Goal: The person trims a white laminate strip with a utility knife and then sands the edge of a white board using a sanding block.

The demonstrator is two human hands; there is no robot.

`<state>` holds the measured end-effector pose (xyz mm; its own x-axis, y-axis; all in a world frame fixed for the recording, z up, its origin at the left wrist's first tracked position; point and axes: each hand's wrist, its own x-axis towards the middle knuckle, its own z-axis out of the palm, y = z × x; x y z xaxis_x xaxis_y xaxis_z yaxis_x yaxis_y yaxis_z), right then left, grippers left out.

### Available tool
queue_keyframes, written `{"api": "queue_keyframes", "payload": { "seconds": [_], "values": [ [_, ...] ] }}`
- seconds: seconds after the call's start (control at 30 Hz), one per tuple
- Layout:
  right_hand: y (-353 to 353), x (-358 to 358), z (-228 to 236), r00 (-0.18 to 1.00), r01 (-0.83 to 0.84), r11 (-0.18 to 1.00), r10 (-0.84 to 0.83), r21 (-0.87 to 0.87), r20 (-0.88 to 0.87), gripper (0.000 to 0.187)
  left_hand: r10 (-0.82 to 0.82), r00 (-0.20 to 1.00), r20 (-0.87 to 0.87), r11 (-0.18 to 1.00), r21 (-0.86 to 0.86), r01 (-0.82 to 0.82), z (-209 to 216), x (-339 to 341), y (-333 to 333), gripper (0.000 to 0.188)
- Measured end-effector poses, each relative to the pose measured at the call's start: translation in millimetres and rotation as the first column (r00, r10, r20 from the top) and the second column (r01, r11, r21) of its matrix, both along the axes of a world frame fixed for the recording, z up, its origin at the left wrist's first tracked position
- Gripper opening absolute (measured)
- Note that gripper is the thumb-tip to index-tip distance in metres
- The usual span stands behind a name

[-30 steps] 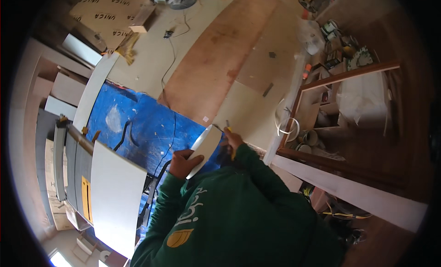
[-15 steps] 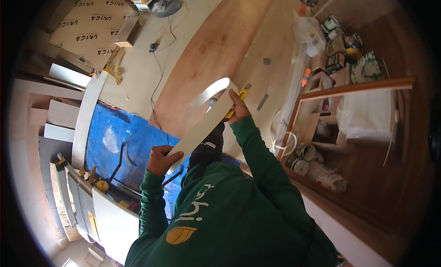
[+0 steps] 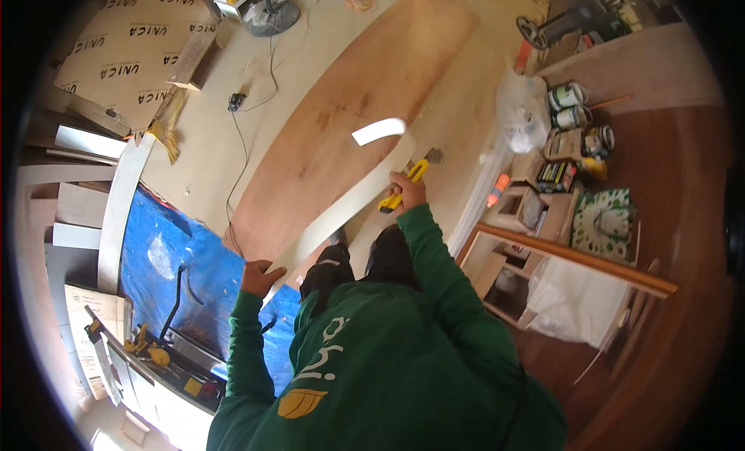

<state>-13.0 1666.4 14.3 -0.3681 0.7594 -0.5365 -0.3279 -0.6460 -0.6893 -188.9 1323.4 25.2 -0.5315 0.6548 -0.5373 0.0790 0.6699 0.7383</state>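
A long white flexible strip (image 3: 334, 218) stretches diagonally between my hands, its far end curling back on itself. My left hand (image 3: 260, 278) pinches the near end, thumb on the face of the strip. At the strip's right edge, my right hand (image 3: 409, 193) is closed round a yellow utility knife (image 3: 419, 170) and also seems to grip the strip. Under the strip lies a long reddish-brown wood panel (image 3: 326, 133) on the floor.
A blue sheet (image 3: 186, 257) covers the floor on the left, beside a black cable (image 3: 248, 160). On the right stand paint cans (image 3: 570, 96), a wood-edged frame (image 3: 574, 261) and a plastic bag (image 3: 520, 114). A fan base (image 3: 272, 20) is at the far left.
My hands have spread slightly apart along the strip, and the view has shifted. The curled far end has opened away from the rest of the strip. Both hands keep their hold.
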Motion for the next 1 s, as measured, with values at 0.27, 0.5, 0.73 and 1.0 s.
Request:
{"api": "queue_keyframes", "payload": {
  "seconds": [0.27,0.5,0.73,1.0],
  "values": [
    [130.6,-17.5,-83.3,0.921,-0.125,0.947,0.222,-0.295,0.322,0.025,0.187,0.981,0.056,0.967,-0.188,-0.173,-43.3,22.4,94.4,0.035],
    [280.6,-34.5,-187.2,0.837,-0.265,0.896,0.397,-0.356,0.377,0.023,0.179,0.98,-0.082,0.929,-0.314,-0.196,-154.4,43.2,216.4,0.038],
    [421.7,-74.9,-312.9,0.826,-0.285,0.956,0.285,-0.075,0.486,0.02,0.08,0.844,-0.53,0.978,-0.123,-0.17,-371.7,24.3,339.8,0.04],
    [539.0,-139.5,-441.8,0.897,-0.322,0.897,0.188,0.301,0.399,0.022,0.237,0.955,-0.177,0.935,-0.226,-0.273,-532.5,-61.3,506.4,0.039]
  ]
}}
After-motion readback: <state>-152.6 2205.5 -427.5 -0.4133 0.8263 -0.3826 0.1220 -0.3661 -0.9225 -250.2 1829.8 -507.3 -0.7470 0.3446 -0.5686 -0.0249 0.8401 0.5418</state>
